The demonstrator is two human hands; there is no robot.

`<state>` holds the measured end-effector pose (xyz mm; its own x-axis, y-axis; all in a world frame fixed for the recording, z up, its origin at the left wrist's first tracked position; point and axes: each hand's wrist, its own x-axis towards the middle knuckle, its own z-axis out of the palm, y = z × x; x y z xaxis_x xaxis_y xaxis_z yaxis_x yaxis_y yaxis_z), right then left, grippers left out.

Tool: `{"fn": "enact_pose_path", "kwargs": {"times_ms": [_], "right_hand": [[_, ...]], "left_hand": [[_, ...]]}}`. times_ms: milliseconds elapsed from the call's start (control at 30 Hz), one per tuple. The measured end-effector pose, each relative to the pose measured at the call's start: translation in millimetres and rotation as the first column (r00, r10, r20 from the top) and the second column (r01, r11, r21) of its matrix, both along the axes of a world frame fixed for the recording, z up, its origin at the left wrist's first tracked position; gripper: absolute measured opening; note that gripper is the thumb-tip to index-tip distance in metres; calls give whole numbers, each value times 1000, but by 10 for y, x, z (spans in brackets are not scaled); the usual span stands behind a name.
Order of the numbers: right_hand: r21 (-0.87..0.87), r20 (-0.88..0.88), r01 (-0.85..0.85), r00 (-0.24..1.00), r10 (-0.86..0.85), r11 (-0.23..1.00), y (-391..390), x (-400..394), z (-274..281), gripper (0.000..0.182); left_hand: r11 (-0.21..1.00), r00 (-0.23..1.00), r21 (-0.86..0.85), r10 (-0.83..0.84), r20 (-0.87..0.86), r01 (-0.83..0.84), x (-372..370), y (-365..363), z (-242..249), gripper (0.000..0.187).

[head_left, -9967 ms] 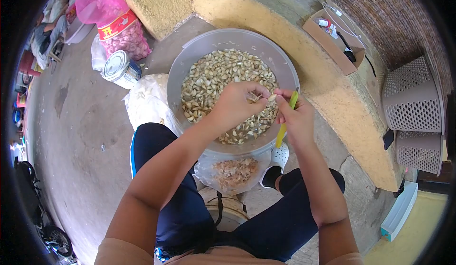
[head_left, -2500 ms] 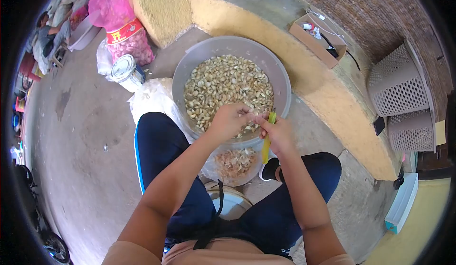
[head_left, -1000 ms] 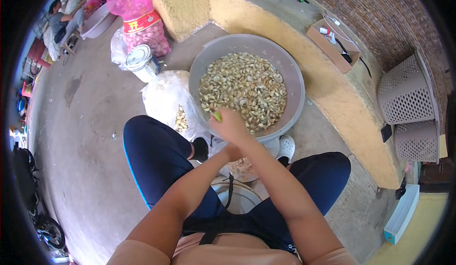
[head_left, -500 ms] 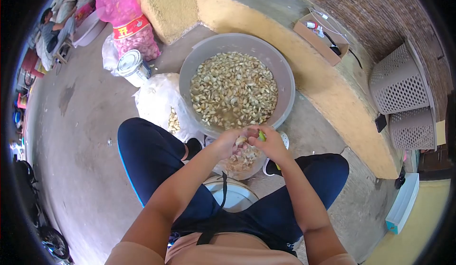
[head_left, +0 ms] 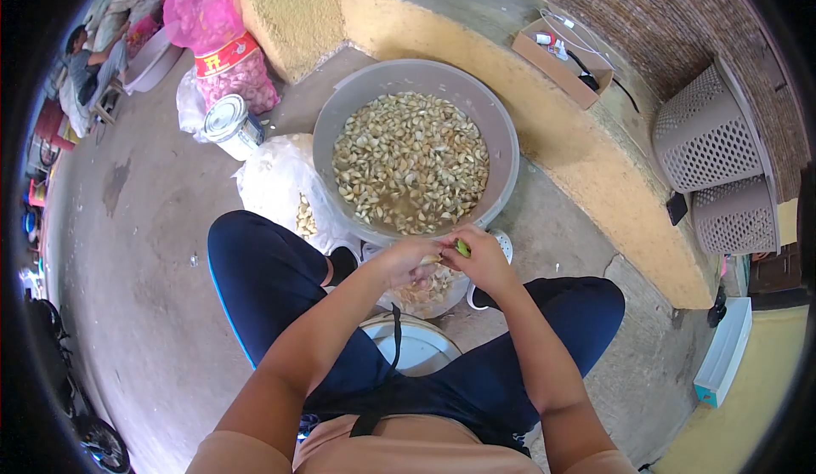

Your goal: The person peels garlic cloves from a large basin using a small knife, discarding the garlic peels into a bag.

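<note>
Garlic cloves [head_left: 408,159] float in water in a large grey tub [head_left: 501,108]. At its near edge, my left hand [head_left: 410,261] is closed round a small pale piece, probably a clove. My right hand [head_left: 478,257], fingers bent, grips a small tool with a green handle [head_left: 462,248] and meets the left fingertips. Below both hands, peelings [head_left: 432,292] lie in a container between my feet. Left of the tub, a white plastic bag [head_left: 276,176] shows peeled cloves [head_left: 305,216].
A lidded can [head_left: 234,127] and a pink net sack [head_left: 234,70] stand at upper left. A low yellow wall [head_left: 561,142] curves along the right, with a cardboard box [head_left: 561,70] and perforated baskets [head_left: 701,138] beyond. Another person [head_left: 85,70] sits far left beside a basin [head_left: 153,59].
My hands have drawn closer together, and the reddish thing between them has gone from sight. The view has shifted slightly, moving the tub a little left in the picture.
</note>
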<state>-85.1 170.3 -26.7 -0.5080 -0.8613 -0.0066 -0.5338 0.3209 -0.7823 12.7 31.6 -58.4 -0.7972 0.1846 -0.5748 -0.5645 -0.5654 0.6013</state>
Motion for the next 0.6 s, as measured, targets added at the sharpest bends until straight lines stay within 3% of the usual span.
{"fn": "enact_pose_path", "kwargs": {"times_ms": [100,200,400,500,600], "right_hand": [[57,-89,60,995,-55,997,21,-60,-130,17],[35,117,182,976,-185,983,47,-137,-130,18],[15,224,0,975,-3,1000,19,-73,-153,27],[62,222,22,974,-35,998,-26,-25,-157,30],[143,346,146,920,-187,979,-31,-34,-39,30]], "left_hand": [[994,996,80,74,-57,-69,6,4,16,32],[993,995,90,81,-65,-75,5,-37,135,34],[991,990,63,123,-74,-119,25,-14,171,38],[994,991,26,104,-83,-102,37,-25,134,40],[999,989,6,47,-143,-46,35,-50,86,41]]}}
